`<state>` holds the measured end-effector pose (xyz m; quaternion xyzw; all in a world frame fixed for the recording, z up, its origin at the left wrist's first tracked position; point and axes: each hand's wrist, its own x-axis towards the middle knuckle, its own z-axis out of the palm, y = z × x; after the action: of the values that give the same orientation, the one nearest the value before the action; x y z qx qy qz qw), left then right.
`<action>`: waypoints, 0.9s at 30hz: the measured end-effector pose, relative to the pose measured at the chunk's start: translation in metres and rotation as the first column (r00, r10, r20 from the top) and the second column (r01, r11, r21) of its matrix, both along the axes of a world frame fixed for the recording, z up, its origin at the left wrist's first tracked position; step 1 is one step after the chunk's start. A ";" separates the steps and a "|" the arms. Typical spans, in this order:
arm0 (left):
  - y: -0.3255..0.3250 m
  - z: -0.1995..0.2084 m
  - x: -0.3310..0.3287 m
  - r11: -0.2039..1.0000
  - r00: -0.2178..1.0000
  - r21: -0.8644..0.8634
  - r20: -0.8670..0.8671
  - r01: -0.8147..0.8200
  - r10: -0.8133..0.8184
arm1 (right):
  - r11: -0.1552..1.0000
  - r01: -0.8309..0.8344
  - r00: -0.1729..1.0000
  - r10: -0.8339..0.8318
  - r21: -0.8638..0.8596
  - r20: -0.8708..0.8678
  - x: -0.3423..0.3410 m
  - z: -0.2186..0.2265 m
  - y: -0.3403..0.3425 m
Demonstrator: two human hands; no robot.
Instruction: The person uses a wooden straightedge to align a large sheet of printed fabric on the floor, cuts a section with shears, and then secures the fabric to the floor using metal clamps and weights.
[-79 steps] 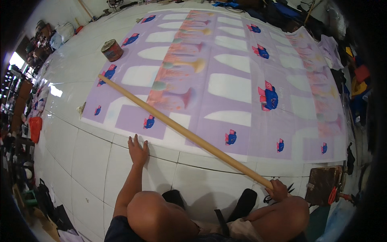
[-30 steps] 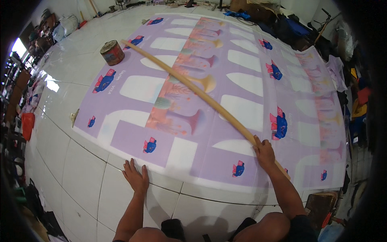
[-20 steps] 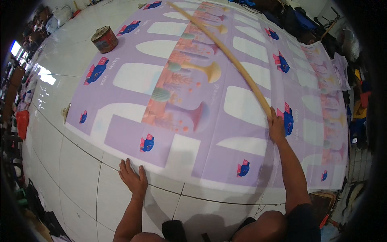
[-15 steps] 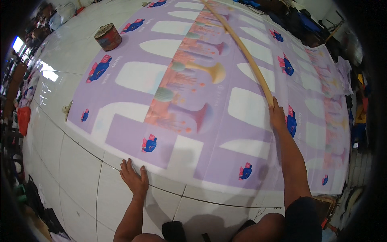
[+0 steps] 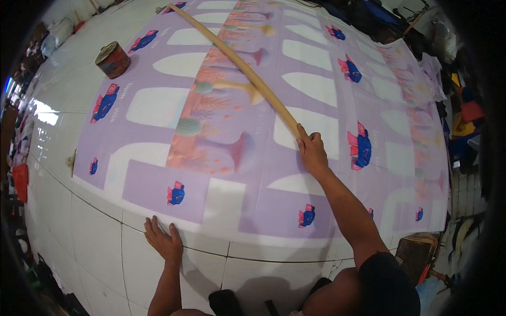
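Note:
My right hand grips the near end of a long wooden stick, which slants away to the far left across a large printed sheet. Purple with white panels, the sheet carries a coral-coloured picture strip and several small blue-and-pink figures. I cannot tell whether the stick touches the sheet along its whole length. At the sheet's near edge my left hand lies flat with fingers spread, its fingertips at the white border. It holds nothing.
On the sheet's far left edge stands a rusty red tin can. A metal clip sits at the left corner. White floor tiles surround the near and left sides. Dark bundles and clutter line the far right; a red item lies left.
My right hand has moved left with the stick, whose far end has swung to the far left. The view has shifted slightly; my left hand stays at the near edge.

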<state>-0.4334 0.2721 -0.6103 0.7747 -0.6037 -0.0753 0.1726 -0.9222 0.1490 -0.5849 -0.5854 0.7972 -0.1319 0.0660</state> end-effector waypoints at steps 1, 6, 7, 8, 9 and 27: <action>0.001 -0.001 0.001 1.000 1.000 -0.021 0.013 0.010 -0.010 | 0.999 0.038 0.999 -0.038 0.027 0.000 -0.006 0.002 0.006; 0.001 0.006 -0.004 1.000 1.000 -0.025 -0.023 0.012 -0.012 | 0.963 0.249 0.968 -0.244 0.105 -0.055 -0.052 0.005 0.062; 0.001 0.007 -0.004 1.000 1.000 -0.024 -0.023 0.013 -0.014 | 0.958 0.275 0.960 -0.270 0.076 -0.068 -0.066 0.002 0.079; 0.001 0.007 -0.005 1.000 1.000 -0.023 -0.024 0.016 -0.017 | 0.958 0.285 0.956 -0.282 0.018 -0.085 -0.079 -0.001 0.098; 0.000 0.004 -0.008 0.999 0.999 -0.021 -0.031 0.025 -0.026 | 0.954 0.298 0.947 -0.301 -0.041 -0.109 -0.097 -0.008 0.119; 0.052 0.000 0.056 0.989 0.957 -0.143 -0.289 -0.020 -0.023 | 0.799 0.593 0.777 -0.533 -0.102 0.335 -0.183 0.023 0.223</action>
<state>-0.3778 0.3240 -0.6103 0.7403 -0.5764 -0.1439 0.3147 -1.1053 0.3720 -0.5619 -0.2964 0.8999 -0.3099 0.0796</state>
